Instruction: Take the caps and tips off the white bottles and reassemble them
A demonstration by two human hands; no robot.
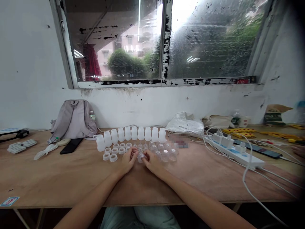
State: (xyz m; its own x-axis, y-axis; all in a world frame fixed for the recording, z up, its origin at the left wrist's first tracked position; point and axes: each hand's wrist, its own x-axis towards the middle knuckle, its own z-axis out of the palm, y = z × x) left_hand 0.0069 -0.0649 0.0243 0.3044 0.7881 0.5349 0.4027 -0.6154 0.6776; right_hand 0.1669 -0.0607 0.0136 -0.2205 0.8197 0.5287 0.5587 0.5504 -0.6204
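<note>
My right hand [151, 161] has its fingertips closed on a clear teat-like piece [141, 158], low over the table. Close beside it, my left hand [129, 160] is curled with its fingers together; what they hold, if anything, is hidden. Several clear teats [140, 146] stand just behind my hands. White screw rings [113, 157] lie in rows to the left. Clear dome caps [165, 156] are grouped to the right. A row of frosted white baby bottles [121, 135] stands upright behind all of these.
A grey backpack [71, 119], a black phone [71, 146] and a white plastic bag [187, 122] lie around the work area. To the right, a power strip [238, 154] trails white cables across the table. A co-worker's hand [299, 150] shows at the far right edge.
</note>
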